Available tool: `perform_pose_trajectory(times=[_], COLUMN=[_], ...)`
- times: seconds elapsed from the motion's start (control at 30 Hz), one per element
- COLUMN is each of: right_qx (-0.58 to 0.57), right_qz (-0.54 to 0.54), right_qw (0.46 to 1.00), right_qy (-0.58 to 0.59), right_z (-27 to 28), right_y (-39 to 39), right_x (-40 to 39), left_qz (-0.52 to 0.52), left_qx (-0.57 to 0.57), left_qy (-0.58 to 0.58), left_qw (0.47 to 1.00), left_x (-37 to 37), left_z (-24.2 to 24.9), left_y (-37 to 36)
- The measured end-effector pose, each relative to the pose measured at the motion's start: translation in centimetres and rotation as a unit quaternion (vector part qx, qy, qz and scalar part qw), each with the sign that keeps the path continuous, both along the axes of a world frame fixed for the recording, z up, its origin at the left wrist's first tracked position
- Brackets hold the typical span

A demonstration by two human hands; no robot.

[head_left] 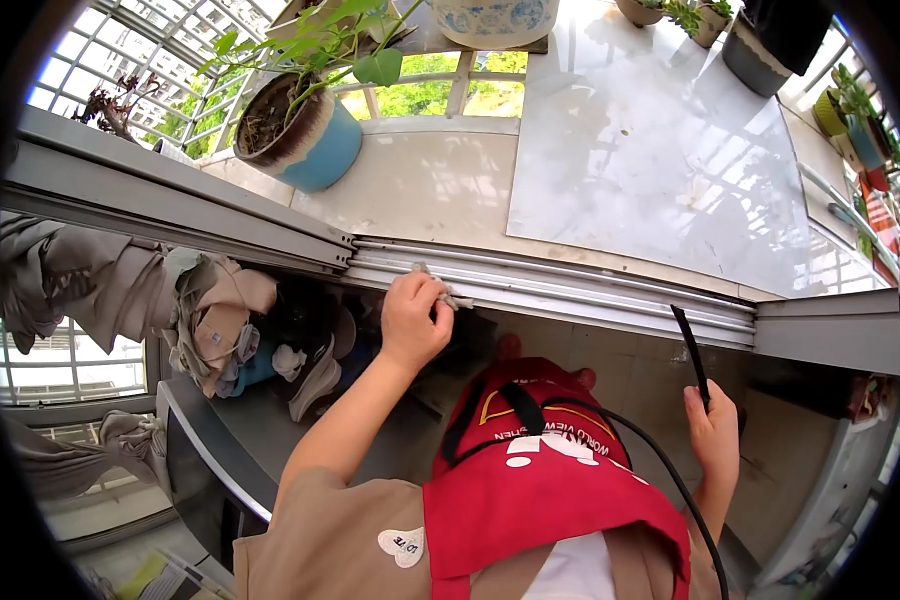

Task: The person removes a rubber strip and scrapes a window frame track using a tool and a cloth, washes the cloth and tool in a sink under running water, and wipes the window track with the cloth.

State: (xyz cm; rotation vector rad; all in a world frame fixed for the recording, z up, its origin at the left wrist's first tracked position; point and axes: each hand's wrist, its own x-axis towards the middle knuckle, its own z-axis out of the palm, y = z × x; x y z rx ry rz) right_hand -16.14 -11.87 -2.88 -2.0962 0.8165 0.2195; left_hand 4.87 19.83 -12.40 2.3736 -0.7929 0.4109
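My left hand rests at the left part of the window's sliding track, its fingers closed round a small crumpled grey rag. The rag pokes out beside the thumb and above the fingers, right at the metal rails. Over on the right, my right hand is closed on the lower end of a thin, flat black strip-like tool. Its tip points up and overlaps the right end of the track in this view. A red apron covers my front.
Beyond the track lies a pale marble-like slab on the ledge. A blue planter stands at the back left, with other pots behind. Bunched grey curtain hangs at left. A black cable runs down past my right arm.
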Motion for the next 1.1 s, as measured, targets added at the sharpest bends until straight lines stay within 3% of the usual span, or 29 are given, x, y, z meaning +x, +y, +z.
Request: perform_pose_trajectory(times=[0.13, 0.27, 0.37, 0.47, 0.57, 0.83, 1.0, 1.1], right_qx=[0.002, -0.005, 0.003, -0.013, -0.01, -0.002, -0.015, -0.026], right_qz=[-0.005, -0.009, -0.022, -0.013, -0.025, -0.051, -0.06, -0.067], right_qw=[1.0, 0.999, 0.999, 1.0, 0.999, 0.998, 0.998, 0.997], right_qy=[-0.026, -0.031, -0.031, -0.022, -0.025, -0.027, -0.03, -0.036], right_z=[0.0, 0.6, 0.3, 0.0, 0.2, 1.0, 0.7, 0.6], right_y=[0.7, 1.4, 1.1, 0.9, 1.2, 0.6, -0.6, -1.1], right_x=[0.0, 0.5, 0.3, 0.2, 0.4, -1.2, -2.9, -3.8], left_qz=[-0.12, -0.18, -0.046, 0.119, 0.175, -0.039, -0.222, -0.177], left_qx=[-0.082, -0.121, -0.052, 0.133, 0.158, 0.015, -0.123, -0.135], left_qy=[0.08, 0.109, 0.013, -0.01, -0.014, 0.055, 0.181, 0.099], left_qw=[0.986, 0.97, 0.997, 0.984, 0.972, 0.998, 0.95, 0.97], left_x=[-3.6, -1.8, 1.6, 4.1, 4.0, -3.5, -4.8, -2.9], left_z=[0.1, 1.8, 3.9, 2.9, 0.7, 1.0, 1.5, 4.1], left_y=[-7.6, -7.0, -1.2, 5.6, 6.0, -10.2, -15.2, -13.2])
